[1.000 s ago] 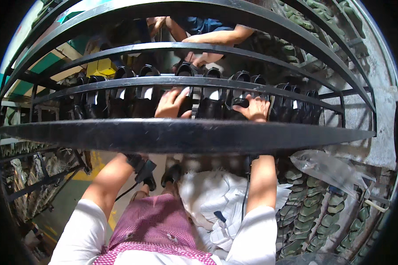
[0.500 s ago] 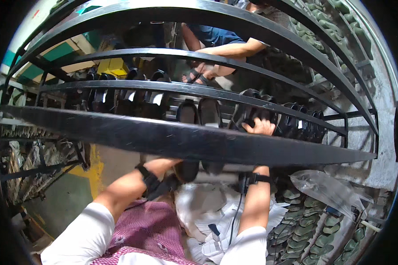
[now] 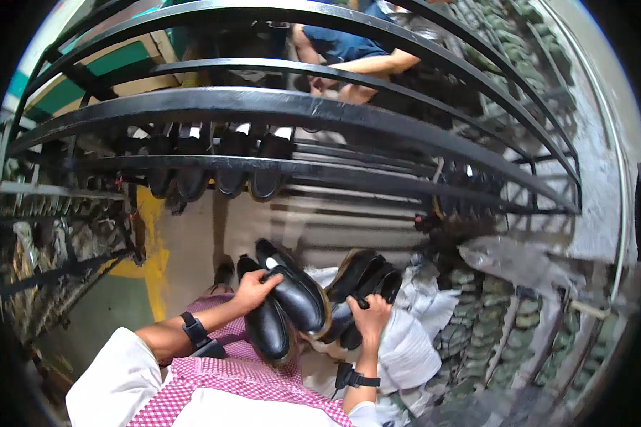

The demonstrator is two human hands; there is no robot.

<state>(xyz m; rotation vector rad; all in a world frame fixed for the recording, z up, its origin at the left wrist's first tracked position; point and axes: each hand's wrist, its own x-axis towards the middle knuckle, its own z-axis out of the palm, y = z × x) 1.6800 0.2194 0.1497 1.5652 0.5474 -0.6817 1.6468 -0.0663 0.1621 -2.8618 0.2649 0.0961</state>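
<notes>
My left hand (image 3: pixel 255 292) is closed on a pair of black shoes (image 3: pixel 300 300), its fingers at their upper edges and the toes pointing down toward my lap. My right hand (image 3: pixel 372 314) grips a second group of black shoes (image 3: pixel 355 276) just to the right, above white sacking (image 3: pixel 409 345). How many shoes the right hand holds is hard to tell, since they overlap. Both groups are off the rack and close to my body, on the near side of the black metal rack (image 3: pixel 320 107).
Several black shoes (image 3: pixel 231 178) hang toes down on the rack's left part, with more (image 3: pixel 470 192) at its right. Beyond the rails a person's arm (image 3: pixel 363 65) shows. Piles of green shoe parts (image 3: pixel 477 320) and a clear plastic bag (image 3: pixel 513 263) lie at right.
Both hands have drawn back from the rack toward my body, bringing black shoes with them. The rack's middle section, which held shoes, now shows bare bars.
</notes>
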